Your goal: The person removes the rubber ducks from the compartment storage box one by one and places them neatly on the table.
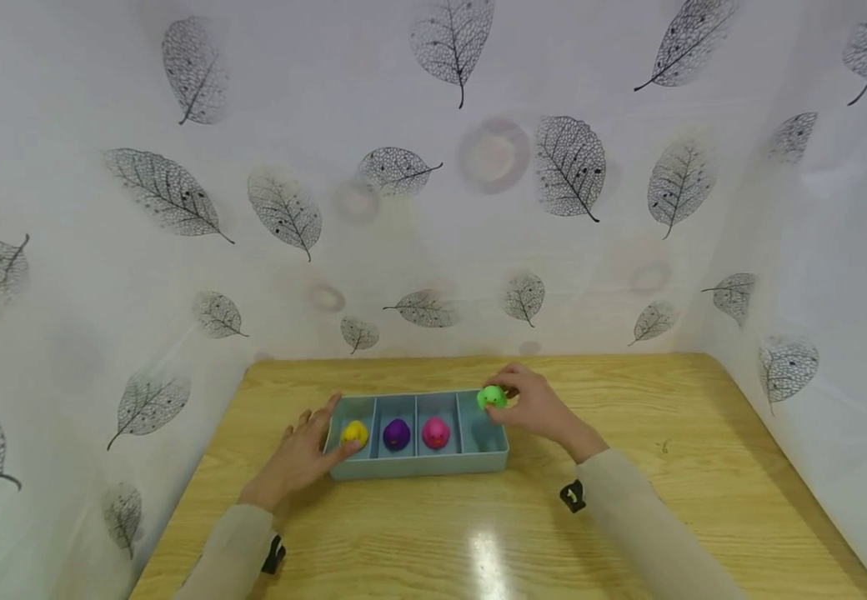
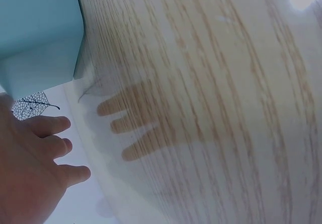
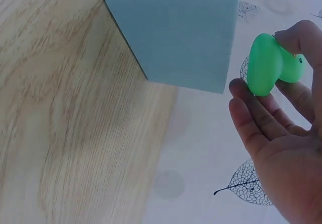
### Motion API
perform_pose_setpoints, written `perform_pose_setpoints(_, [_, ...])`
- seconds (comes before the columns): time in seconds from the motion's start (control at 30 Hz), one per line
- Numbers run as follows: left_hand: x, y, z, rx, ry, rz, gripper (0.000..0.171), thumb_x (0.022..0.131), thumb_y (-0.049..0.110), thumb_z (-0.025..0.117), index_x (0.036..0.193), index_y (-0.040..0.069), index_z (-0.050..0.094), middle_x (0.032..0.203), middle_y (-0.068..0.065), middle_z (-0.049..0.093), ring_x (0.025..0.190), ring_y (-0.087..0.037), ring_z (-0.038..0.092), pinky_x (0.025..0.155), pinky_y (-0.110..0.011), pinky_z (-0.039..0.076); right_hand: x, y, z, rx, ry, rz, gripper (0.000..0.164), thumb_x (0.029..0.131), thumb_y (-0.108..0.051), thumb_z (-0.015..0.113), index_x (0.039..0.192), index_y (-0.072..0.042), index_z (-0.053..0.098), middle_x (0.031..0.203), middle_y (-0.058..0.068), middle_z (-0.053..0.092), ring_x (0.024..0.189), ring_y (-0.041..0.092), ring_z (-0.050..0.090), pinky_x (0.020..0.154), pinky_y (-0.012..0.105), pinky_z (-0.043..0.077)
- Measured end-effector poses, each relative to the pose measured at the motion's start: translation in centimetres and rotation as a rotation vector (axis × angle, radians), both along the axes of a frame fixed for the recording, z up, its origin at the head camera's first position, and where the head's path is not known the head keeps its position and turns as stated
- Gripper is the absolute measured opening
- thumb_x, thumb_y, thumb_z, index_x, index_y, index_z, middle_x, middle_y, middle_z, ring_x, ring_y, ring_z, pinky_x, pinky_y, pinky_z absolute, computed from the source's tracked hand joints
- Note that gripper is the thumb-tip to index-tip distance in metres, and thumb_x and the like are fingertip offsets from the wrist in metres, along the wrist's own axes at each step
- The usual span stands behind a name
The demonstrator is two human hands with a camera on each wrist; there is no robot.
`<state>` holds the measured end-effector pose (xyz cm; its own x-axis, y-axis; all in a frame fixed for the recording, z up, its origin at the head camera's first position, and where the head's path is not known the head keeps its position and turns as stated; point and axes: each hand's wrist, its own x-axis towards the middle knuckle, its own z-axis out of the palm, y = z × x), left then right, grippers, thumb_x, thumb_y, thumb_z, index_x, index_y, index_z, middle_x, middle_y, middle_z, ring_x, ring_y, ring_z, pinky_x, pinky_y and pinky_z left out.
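Note:
A light blue divided tray lies on the wooden table. From the left, its compartments hold a yellow rubber duck, a purple rubber duck and a pink rubber duck. Over the rightmost compartment, my right hand pinches a green rubber duck; in the right wrist view the green duck sits between thumb and fingers, beside the tray wall. My left hand rests at the tray's left end, its fingers spread and its thumb over the near rim by the yellow duck.
The wooden table extends around the tray. Behind and at both sides hangs a white sheet printed with dark leaves. A black strap piece sits at the right sleeve, another black strap at the left.

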<state>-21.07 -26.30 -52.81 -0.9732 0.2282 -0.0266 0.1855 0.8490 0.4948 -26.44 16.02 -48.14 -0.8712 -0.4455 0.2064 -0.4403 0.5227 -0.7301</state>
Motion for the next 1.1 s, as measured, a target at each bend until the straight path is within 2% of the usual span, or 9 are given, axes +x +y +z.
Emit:
perform_pose_setpoints(0.27, [0.0, 0.1, 0.0, -0.006, 0.005, -0.005, 0.094, 0.101, 0.066, 0.054, 0.172, 0.021, 0.012, 0.172, -0.019, 0.028, 0.154, -0.061, 0.023, 0.12, -0.083, 0.014, -0.3, 1.5, 0.1, -0.029, 0.066, -0.031, 0.031, 0.089, -0.016, 0.084, 0.118, -0.006, 0.076, 0.115, 0.01, 0.068, 0.096, 0.02, 0.066, 0.091, 0.048, 0.063])
perform_pose_setpoints(0.43, [0.0, 0.1, 0.0, -0.005, 0.003, -0.005, 0.095, 0.101, 0.066, 0.055, 0.171, 0.02, 0.012, 0.172, -0.02, 0.028, 0.154, -0.061, 0.022, 0.12, -0.082, 0.014, -0.4, 2.5, 0.2, -0.038, 0.065, -0.045, 0.034, 0.09, -0.019, 0.086, 0.12, -0.006, 0.076, 0.116, 0.009, 0.067, 0.097, 0.019, 0.067, 0.093, 0.048, 0.062])
perform_pose_setpoints(0.67, [0.1, 0.1, 0.0, -0.005, 0.006, -0.003, 0.095, 0.1, 0.067, 0.055, 0.171, 0.021, 0.013, 0.171, -0.02, 0.03, 0.154, -0.06, 0.023, 0.12, -0.082, 0.015, -0.3, 3.7, -0.1, -0.053, 0.059, -0.059, 0.029, 0.09, -0.011, 0.082, 0.118, -0.007, 0.075, 0.119, 0.013, 0.066, 0.099, 0.021, 0.068, 0.096, 0.049, 0.062])
perform_pose_setpoints(0.83, [0.1, 0.1, 0.0, -0.008, 0.002, 0.004, 0.094, 0.1, 0.067, 0.055, 0.172, 0.025, 0.011, 0.17, -0.02, 0.033, 0.155, -0.059, 0.024, 0.12, -0.082, 0.015, -0.2, 4.5, -0.2, -0.062, 0.051, -0.075, 0.032, 0.089, -0.007, 0.08, 0.12, -0.007, 0.073, 0.127, 0.016, 0.065, 0.106, 0.028, 0.068, 0.101, 0.055, 0.059])
perform_pose_setpoints(0.97, [0.2, 0.1, 0.1, -0.015, 0.002, 0.003, 0.094, 0.1, 0.067, 0.054, 0.172, 0.024, 0.011, 0.17, -0.02, 0.032, 0.155, -0.059, 0.024, 0.12, -0.082, 0.016, -0.1, 5.0, -0.1, -0.056, 0.041, -0.097, 0.032, 0.089, -0.006, 0.079, 0.121, -0.007, 0.074, 0.131, 0.018, 0.065, 0.11, 0.032, 0.067, 0.103, 0.061, 0.056])
perform_pose_setpoints(1.1, [0.1, 0.1, 0.1, -0.019, -0.001, 0.003, 0.094, 0.1, 0.068, 0.054, 0.172, 0.025, 0.01, 0.17, -0.02, 0.033, 0.155, -0.059, 0.024, 0.121, -0.081, 0.016, -0.2, 5.9, -0.5, -0.035, 0.046, -0.122, 0.033, 0.089, -0.007, 0.079, 0.122, -0.007, 0.074, 0.13, 0.016, 0.066, 0.111, 0.032, 0.067, 0.103, 0.062, 0.055])
